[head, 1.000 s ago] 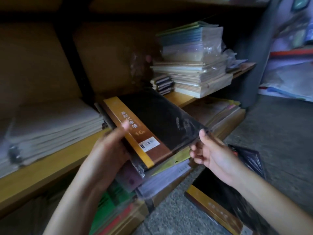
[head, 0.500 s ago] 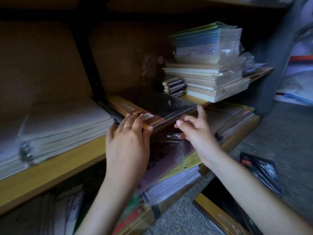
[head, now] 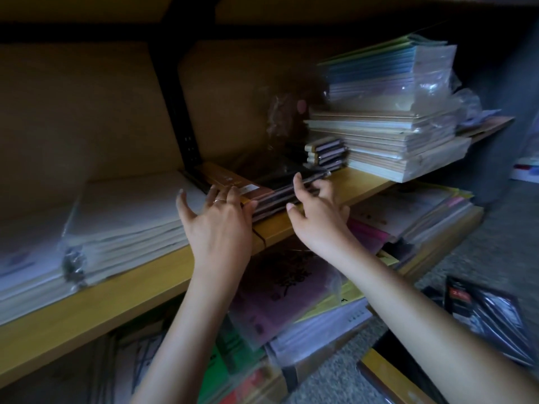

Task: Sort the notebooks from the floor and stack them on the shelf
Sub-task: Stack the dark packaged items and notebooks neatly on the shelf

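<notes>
1. The black notebook (head: 262, 182) with the yellow band is lying flat on the shelf (head: 131, 290), around the middle of the board and close to its front edge.
2. The left hand (head: 218, 228) is reaching over the shelf's front edge. Its fingers are spread and nearly straight, and the tips are touching the notebook's near edge. It is gripping nothing.
3. The right hand (head: 318, 217) is reaching in at the shelf's front, just right of the left hand. Its fingers are loosely bent, with the tips resting against the notebook's right corner, and no grip is showing.
4. A wrapped pile of pale notebooks (head: 116, 217) is sitting on the left part of the shelf, just beside the black notebook.
5. A tall pile of notebooks (head: 388, 129) is standing at the shelf's right end, and a small stack of dark pads (head: 326, 154) is leaning against its left side.
6. A pink booklet (head: 280, 287) is sticking out from under the shelf.
7. Two more black notebooks are lying on the floor (head: 495, 228) to the right of the shelf, a wrapped one (head: 490, 319) and a yellow-edged one (head: 390, 380).
</notes>
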The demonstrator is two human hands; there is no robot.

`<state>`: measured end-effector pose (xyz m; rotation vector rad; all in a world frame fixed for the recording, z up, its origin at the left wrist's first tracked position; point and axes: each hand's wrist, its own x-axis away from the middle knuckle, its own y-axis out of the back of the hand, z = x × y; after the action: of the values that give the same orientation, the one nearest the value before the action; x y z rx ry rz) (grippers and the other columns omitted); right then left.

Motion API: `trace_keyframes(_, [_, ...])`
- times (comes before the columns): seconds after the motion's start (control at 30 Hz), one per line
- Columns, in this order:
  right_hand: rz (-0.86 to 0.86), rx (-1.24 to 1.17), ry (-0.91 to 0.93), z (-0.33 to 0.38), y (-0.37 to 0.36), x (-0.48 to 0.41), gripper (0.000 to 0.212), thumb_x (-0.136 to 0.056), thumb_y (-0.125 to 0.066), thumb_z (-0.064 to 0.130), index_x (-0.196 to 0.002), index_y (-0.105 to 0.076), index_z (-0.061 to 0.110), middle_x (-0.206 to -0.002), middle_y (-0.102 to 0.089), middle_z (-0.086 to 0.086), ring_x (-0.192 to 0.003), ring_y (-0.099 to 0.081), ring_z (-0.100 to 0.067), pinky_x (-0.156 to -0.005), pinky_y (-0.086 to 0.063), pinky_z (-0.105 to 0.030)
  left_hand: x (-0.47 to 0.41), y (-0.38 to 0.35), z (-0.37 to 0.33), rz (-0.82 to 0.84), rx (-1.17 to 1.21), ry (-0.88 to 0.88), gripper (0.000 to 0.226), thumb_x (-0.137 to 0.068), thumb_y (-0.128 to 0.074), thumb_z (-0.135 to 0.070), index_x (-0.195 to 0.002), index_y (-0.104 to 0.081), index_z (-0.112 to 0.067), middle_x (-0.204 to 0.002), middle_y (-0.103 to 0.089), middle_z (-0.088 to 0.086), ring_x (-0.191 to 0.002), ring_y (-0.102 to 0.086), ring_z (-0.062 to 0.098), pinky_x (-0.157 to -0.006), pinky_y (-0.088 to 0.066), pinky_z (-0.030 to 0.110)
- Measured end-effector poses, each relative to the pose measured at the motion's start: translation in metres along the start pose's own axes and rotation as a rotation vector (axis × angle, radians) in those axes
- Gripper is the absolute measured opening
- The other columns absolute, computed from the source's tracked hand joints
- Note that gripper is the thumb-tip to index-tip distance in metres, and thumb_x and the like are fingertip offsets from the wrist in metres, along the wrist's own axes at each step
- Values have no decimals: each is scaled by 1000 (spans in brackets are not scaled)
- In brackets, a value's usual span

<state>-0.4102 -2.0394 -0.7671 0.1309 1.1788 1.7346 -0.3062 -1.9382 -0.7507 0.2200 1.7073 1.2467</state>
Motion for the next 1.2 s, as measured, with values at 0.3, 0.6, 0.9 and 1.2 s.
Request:
trace_keyframes(0.3, [3,141,105,10,-17,23,60,-98,-32,39,-151,-8,22,-159,2,-1,-142,-14,-23,-113,-9,-47,-3,-2,7,-14,48,2,53,-93,-35,-55,-135,-46,-25,-139,-51,-4,-128,-47,12,-114,-10,49])
trace_keyframes(0.6, [-132,-134,68,-9,-7,5,70,-88,-55,28,-145,-15,40,-157,0,-7,-141,-14,-32,-112,-23,-45,-5,-3,11,-32,126,-51,42,-99,-31,-38,-138,-42,-31,-143,-46,-8,-131,-43,13,-114,-11,49])
trace_keyframes(0.9, [-10,-18,404,-48,-11,18,56,-96,-44,35,-146,-20,38,-157,-4,14,-143,-5,-5,-118,-3,-33,4,-11,10,-161,223,-92,36,-98,-40,-21,-132,-52,-24,-136,-55,0,-130,-46,18,-113,-14,50])
trace_keyframes(1.2, [-372,-430,236,-114,2,75,22,-82,-42,8,-84,-62,15,-83,-63,-2,-85,-60,-15,-76,-45,-24,60,-7,-12,-343,501,-726,27,-87,-51,-5,-110,-64,-9,-118,-64,2,-103,-61,21,-93,-43,41])
